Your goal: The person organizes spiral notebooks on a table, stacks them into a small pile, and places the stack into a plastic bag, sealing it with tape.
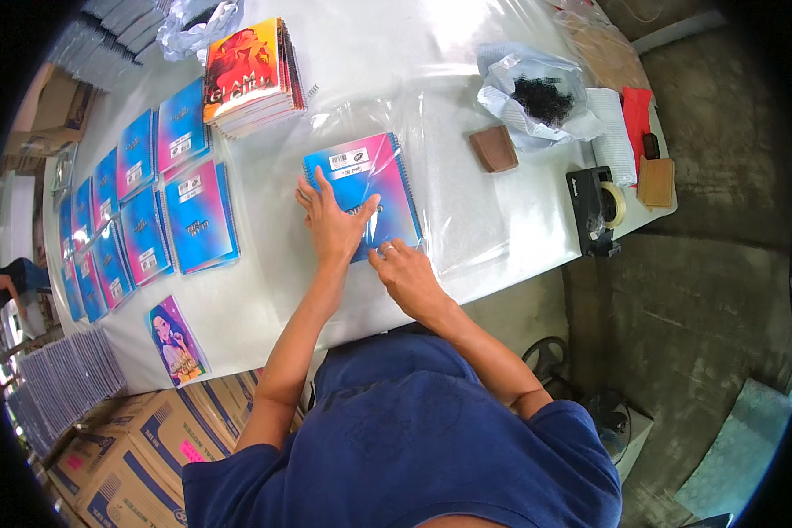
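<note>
A blue and pink spiral notebook [374,172] lies in front of me, its coil along the right side and a white label near its far edge. Spread fingers of my left hand [336,220] rest flat on its cover. At the notebook's near edge, my right hand [407,277] has its fingers curled and the fingertips drawn together; what they pinch, if anything, is too small to make out. Clear plastic film [471,233] stretches out beside the notebook over the white table. A ring shows on the right hand.
Rows of blue notebooks [198,216] and a stack with orange covers [246,75] stand to the left. A picture card [176,341] lies near the edge. Rightward are a bag of black coils [541,97], a brown block [494,149] and a tape dispenser [590,211]. Cartons [163,440] sit below.
</note>
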A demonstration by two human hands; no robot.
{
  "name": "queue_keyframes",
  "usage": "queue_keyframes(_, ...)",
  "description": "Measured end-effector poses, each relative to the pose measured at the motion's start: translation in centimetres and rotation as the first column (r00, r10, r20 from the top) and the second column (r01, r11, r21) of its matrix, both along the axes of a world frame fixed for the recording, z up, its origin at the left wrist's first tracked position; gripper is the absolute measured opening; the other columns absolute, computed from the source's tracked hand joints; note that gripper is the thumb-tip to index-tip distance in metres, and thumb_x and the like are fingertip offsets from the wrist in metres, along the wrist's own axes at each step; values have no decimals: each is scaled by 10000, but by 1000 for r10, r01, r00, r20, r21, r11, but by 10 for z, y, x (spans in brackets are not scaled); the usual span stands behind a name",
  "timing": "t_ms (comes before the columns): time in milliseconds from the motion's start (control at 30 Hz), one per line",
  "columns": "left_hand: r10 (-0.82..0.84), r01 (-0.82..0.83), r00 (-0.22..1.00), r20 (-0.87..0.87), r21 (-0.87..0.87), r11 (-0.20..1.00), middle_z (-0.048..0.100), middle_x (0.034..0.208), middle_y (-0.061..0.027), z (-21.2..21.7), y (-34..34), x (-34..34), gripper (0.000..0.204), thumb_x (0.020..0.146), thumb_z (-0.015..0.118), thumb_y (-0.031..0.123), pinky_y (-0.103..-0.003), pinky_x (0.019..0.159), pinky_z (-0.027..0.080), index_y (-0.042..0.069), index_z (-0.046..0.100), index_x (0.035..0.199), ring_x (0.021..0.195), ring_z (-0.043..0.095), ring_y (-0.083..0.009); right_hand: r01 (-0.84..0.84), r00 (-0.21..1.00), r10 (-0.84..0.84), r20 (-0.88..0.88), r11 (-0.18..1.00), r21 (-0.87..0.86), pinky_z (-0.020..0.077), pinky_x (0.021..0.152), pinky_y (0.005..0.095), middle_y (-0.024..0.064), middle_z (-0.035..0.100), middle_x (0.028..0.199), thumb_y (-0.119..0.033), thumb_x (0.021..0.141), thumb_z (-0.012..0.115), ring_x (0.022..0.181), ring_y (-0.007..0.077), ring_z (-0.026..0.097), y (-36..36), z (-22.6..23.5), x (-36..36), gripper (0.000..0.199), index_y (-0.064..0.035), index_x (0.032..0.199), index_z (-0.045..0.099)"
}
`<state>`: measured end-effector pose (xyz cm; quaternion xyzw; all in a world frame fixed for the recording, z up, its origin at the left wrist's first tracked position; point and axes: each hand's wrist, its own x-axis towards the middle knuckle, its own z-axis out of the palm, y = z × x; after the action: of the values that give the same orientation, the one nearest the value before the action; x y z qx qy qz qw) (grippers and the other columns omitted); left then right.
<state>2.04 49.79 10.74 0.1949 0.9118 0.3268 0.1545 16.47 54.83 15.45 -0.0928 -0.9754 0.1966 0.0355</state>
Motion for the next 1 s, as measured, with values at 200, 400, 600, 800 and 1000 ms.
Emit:
queue_keyframes(200, 44, -39, 999, -25, 197, 980, 87, 1517, -254, -18, -12, -5, 1088, 657, 831, 225, -430, 1077, 339, 58, 129, 1472, 1370, 214, -452, 215, 970, -227, -90, 968, -128, 518, 710, 382, 121, 656, 960, -471, 811, 618, 876, 303, 621, 54, 12, 30, 491, -82, 1111, 626)
queue_keyframes(400, 8, -19, 999, 44, 279, 960, 159, 1498, -223, -14, -14, -10, 1027, 660, 825, 178, -391, 1005, 421, 34, 186, 1452, 1284, 390, -374, 196, 618, -334, 712, 942, 272, 511, 738, 457, 181, 666, 909, -393, 750, 724, 915, 357, 630, 155, -8, 103, 406, -43, 952, 679)
queue_keyframes(600, -26, 19, 1000, 16, 331, 943, 163, 1494, -217, -15, -12, -11, 1028, 645, 822, 143, -393, 998, 426, 49, 195, 1453, 1279, 394, -375, -12, 978, 5, -208, 999, -30, 312, 1080, 400, 136, 438, 1396, -38, 737, 691, 1299, 327, 370, 213, 10, -115, 762, -142, 1414, 357)
queue_keyframes(800, -62, 56, 998, 0, 430, 901, 216, 1464, -193, -16, -9, -11, 1015, 632, 820, 117, -398, 1004, 420, 44, 212, 1442, 1261, 403, -369, -178, 984, 161, -79, 933, -312, 477, 786, 345, 94, 681, 861, -90, 805, 642, 865, 221, 623, 220, -36, -243, 213, -50, 1015, 640)
queue_keyframes(1000, -5, 30, 998, -60, 427, 904, 262, 1430, -186, -20, -17, -10, 998, 630, 819, 113, -395, 995, 427, 27, 229, 1430, 1243, 413, -369, -162, 913, 169, -372, 986, 50, 265, 1094, 500, 80, 537, 1319, -23, 790, 646, 1273, 283, 447, 143, -66, -54, 513, -136, 1277, 530)
